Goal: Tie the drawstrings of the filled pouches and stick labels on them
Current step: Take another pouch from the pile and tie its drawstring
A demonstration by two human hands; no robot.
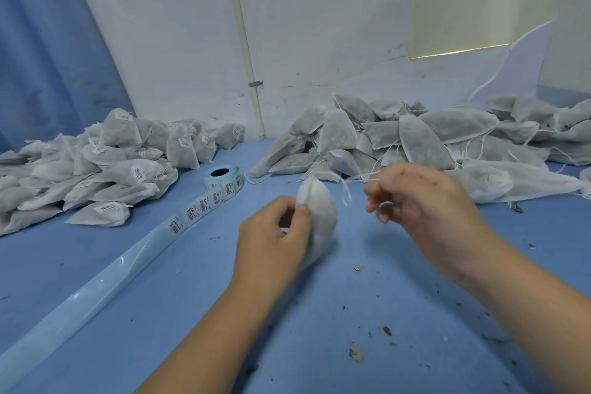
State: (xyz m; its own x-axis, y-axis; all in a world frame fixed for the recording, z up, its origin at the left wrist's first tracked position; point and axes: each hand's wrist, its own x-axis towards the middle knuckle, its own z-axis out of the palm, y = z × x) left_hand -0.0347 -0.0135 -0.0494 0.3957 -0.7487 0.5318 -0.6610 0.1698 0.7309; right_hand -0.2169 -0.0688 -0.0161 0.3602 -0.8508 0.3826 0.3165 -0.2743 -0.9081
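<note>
My left hand (271, 233) pinched the pouch (321, 217) by its side near the top, thumb and fingers curled round the white fabric. It held the pouch upright over the middle of the table (319, 313); whether its bottom touched the surface I could not tell. My right hand (425, 201) was to the right, apart from the pouch, fingers curled, with the drawstring (347, 193) pinched between thumb and forefinger. The string ran from the pouch's top across to that hand, one loose end dangling between. Left of the pouch sat the label roll (224, 176), its strip (198, 208) of barcode labels running toward me and the bare backing (80, 297) trailing on to the near left edge. A labelled pile (96, 163) lay at far left, an unlabelled pile (415, 137) behind my right hand. Leaf bits (355, 355) lay scattered on the table near me.
</note>
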